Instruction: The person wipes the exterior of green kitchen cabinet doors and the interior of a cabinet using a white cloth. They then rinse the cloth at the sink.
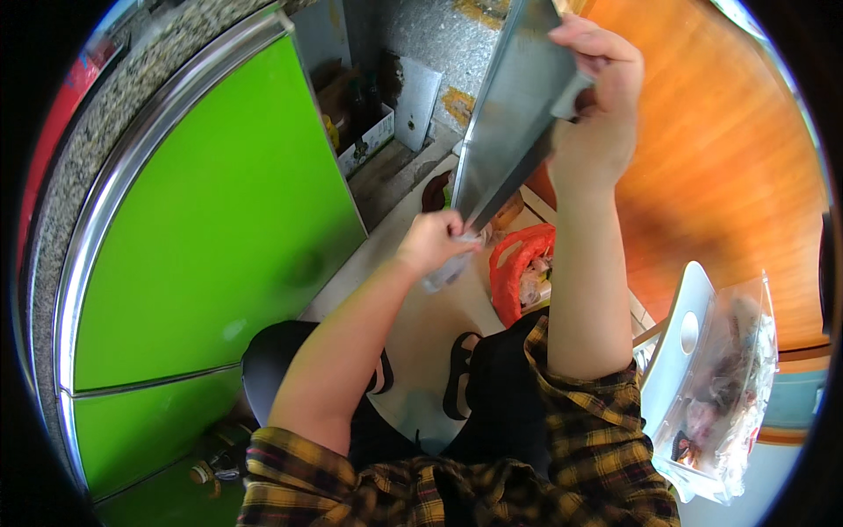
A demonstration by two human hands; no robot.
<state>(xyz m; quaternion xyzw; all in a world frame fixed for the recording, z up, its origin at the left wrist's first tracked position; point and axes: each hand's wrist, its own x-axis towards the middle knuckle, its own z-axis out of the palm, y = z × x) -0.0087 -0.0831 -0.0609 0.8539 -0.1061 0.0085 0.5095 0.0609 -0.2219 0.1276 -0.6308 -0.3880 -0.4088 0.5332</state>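
A grey metallic cabinet door (517, 92) stands swung out, its edge towards me. My right hand (602, 99) is raised at its upper right edge, fingers curled around that edge. A small whitish piece (571, 97) shows between palm and door; what it is cannot be told. My left hand (435, 244) is at the door's lower corner, closed on a pale, crumpled wipe or plastic piece (449, 271) that hangs blurred below the fingers. Whether the left fingers also grip the door corner is unclear.
A bright green cabinet door (217, 244) is on the left under a granite countertop (141, 82). Inside the cabinet, a box (369, 139) holds bottles. A red bag (506, 283) of rubbish stands on the floor. At right are a clear bin (721, 388) and an orange wooden panel (711, 171).
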